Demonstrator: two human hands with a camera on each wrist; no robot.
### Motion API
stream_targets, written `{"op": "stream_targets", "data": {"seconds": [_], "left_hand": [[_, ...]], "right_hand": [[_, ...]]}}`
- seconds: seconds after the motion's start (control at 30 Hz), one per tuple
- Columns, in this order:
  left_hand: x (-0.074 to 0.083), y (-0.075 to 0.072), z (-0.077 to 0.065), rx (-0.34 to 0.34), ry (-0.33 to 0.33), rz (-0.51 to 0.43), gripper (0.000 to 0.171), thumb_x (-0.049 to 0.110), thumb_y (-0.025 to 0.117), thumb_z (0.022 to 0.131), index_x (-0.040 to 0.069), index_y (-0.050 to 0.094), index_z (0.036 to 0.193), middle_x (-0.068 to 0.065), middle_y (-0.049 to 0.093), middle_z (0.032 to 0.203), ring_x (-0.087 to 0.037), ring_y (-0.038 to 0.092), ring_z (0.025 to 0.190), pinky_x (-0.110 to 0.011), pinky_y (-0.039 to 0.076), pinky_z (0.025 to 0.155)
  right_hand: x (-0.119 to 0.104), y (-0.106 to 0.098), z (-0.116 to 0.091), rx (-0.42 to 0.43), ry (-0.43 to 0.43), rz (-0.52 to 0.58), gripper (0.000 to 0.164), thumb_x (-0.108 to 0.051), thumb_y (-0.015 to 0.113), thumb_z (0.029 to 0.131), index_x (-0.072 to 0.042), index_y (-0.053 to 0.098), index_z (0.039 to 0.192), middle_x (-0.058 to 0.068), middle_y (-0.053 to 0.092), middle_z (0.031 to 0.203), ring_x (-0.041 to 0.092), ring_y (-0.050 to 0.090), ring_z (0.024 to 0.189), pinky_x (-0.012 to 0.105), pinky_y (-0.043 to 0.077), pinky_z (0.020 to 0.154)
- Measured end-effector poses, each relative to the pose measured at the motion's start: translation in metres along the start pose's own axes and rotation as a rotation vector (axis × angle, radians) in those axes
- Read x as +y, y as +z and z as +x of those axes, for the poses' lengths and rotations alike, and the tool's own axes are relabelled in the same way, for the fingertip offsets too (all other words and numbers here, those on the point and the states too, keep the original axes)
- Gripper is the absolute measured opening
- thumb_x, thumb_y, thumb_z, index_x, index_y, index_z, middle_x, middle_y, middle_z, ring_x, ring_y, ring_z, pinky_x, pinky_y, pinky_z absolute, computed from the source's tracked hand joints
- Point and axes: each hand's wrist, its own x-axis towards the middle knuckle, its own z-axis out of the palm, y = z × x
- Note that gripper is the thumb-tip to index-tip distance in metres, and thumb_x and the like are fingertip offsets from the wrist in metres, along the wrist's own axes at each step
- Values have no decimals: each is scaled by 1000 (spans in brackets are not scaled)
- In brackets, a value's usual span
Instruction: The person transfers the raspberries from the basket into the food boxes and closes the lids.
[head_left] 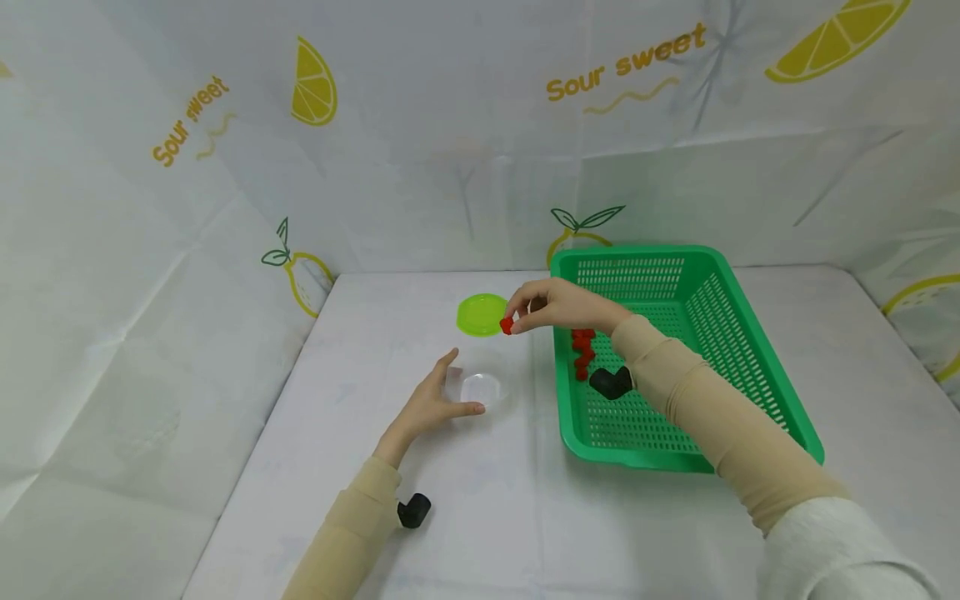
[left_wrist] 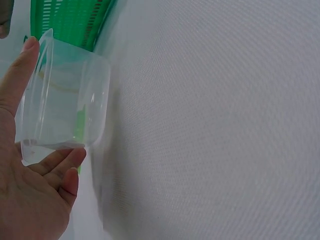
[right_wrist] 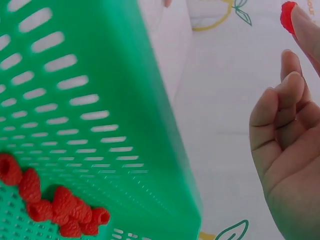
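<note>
Both hands were near the middle of the head view. Left of centre, the left hand was spread wide, its thumb and fingers curved round opposite sides of a clear, rounded plastic tub that stood mouth up on the white tabletop. Just above the tub in the frame lay a flat, rounded lime-green lid. Slightly right of centre, the right hand pinched a small red raspberry between thumb and fingertip, at the lid's right edge in the picture. Farther right sat a large, rectangular green plastic basket with slotted walls, partly covered by a beige sleeve; a cluster of red raspberries lay inside it, along the basket's left side.
</note>
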Motion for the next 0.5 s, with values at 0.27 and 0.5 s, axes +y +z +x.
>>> {"op": "stream_targets", "data": {"seconds": [0.27,0.5], "left_hand": [[1,-1,2,-5,15,-7,109,48,82,63,30,17,149,-8,38,147,-28,29,140,-55,27,111],[1,-1,-1,-7,10,-13,108,45,82,65,27,17,149,-7,38,147,-28,29,140,-55,28,110]], "right_hand": [[-6,6,20,-96,12,-6,17,-32,68,84,-24,67,99,4,55,89,24,51,85,29,43,72],[-11,16,37,-174,0,-64,16,-27,68,84,-20,68,99,-1,51,77,17,45,71,25,37,63]]}}
